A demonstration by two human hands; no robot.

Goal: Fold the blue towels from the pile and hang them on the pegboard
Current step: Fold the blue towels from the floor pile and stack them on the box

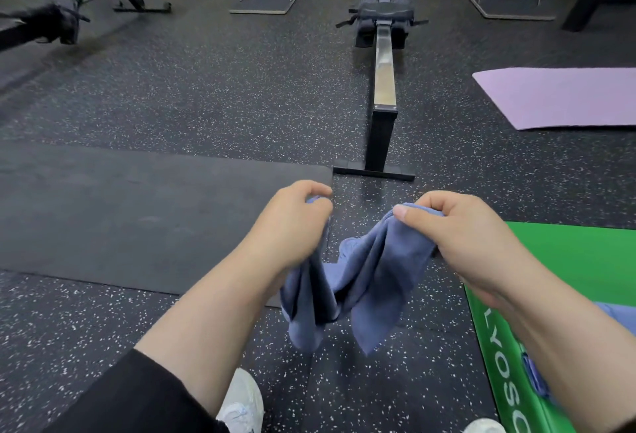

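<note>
A soft blue cloth towel is held in mid-air, one end clamped in the left hand, the other in the right hand; folding appears barely begun, no pegboard is seen.

left hand fingertips hidden in blue towel, more blue cloth behind right forearm, shoes cropped below
</note>
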